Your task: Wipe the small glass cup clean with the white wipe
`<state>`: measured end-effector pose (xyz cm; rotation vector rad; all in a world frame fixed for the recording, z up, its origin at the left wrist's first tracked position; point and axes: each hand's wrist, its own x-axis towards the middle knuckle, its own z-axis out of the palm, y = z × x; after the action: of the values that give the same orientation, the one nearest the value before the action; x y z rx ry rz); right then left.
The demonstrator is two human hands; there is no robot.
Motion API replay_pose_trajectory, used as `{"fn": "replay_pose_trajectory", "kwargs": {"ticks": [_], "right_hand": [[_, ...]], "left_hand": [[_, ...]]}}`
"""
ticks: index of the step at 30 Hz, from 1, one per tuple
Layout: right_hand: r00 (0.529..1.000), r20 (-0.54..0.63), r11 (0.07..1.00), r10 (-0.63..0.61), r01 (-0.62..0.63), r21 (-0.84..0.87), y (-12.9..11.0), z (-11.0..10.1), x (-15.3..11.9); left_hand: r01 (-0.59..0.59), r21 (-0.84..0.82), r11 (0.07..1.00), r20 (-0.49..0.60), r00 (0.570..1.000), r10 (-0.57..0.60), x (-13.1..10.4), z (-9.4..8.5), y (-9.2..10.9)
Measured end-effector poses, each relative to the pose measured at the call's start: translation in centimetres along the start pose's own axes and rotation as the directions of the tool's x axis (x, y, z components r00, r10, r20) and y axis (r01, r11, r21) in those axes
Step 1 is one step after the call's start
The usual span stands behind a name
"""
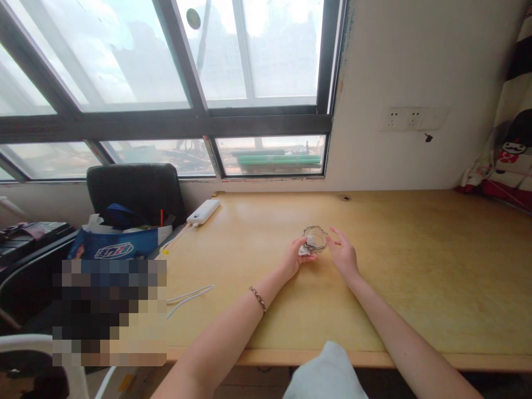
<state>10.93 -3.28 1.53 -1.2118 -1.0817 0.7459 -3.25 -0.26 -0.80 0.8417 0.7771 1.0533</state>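
While gripped by the left hand, a glass bowl is seen between both hands.
Just right of it, the right hand is held loosely open, contact possibly made.

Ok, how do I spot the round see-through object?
Find the yellowish table below the window. Between the left hand and right hand is the see-through object; its round, dark-patterned rim distinguishes it from the white piece close by.
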Motion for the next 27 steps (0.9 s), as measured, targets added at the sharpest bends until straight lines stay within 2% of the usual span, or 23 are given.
{"fn": "replay_pose_trajectory", "kwargs": {"ticks": [1, 3, 6, 9, 12, 15, 19, 24, 27], "right_hand": [[0.995, 0.02, 0.99, -0.094, 0.095, -0.1, -0.2, 0.0, -0.2], [0.967, 0.143, 0.939, -0.212, 0.242, -0.243, -0.3, 0.1, -0.7], [0.903, 0.333, 0.868, -0.271, 0.379, -0.321, 0.0, 0.3, -1.1], [0.865, 0.405, 0.808, -0.296, 0.453, -0.377, 0.6, 0.5, -1.2], [0.863, 0.389, 0.754, -0.322, 0.482, -0.446, 0.9, 0.5, -1.2], [0.881, 0.322, 0.714, -0.346, 0.47, -0.519, 1.3, 0.2, -0.8], [0.901, 0.215, 0.638, -0.376, 0.42, -0.645, 2.4, -1.1, 1.4], [0.916, 0.116, 0.527, -0.384, 0.321, -0.787, 4.5, -5.4, 6.6], [0.916, 0.145, 0.442, -0.373, 0.313, -0.84, 6.0, -9.3, 10.0]], "left_hand": [[-0.005, -0.013, 1.0, -0.016, 1.0, 0.004, 0.1, 0.0, 0.0], [-0.015, -0.042, 0.999, -0.019, 1.0, 0.014, 0.1, -0.1, 0.0], [-0.027, -0.053, 0.998, 0.015, 1.0, 0.028, 0.1, -0.1, 0.1], [-0.028, -0.013, 1.0, 0.042, 0.999, 0.028, 0.0, -0.1, 0.2], [-0.03, 0.022, 0.999, 0.095, 0.995, 0.027, -0.1, 0.0, 0.3], [-0.029, 0.065, 0.997, 0.138, 0.99, 0.02, 0.0, 0.0, 0.2], [-0.033, 0.137, 0.99, 0.138, 0.99, 0.014, 0.0, -0.3, 0.0], [-0.022, 0.158, 0.987, 0.147, 0.989, -0.002, -0.1, -0.3, 0.0], [-0.021, 0.164, 0.986, 0.156, 0.988, -0.005, 0.0, -0.3, 0.1]]}}
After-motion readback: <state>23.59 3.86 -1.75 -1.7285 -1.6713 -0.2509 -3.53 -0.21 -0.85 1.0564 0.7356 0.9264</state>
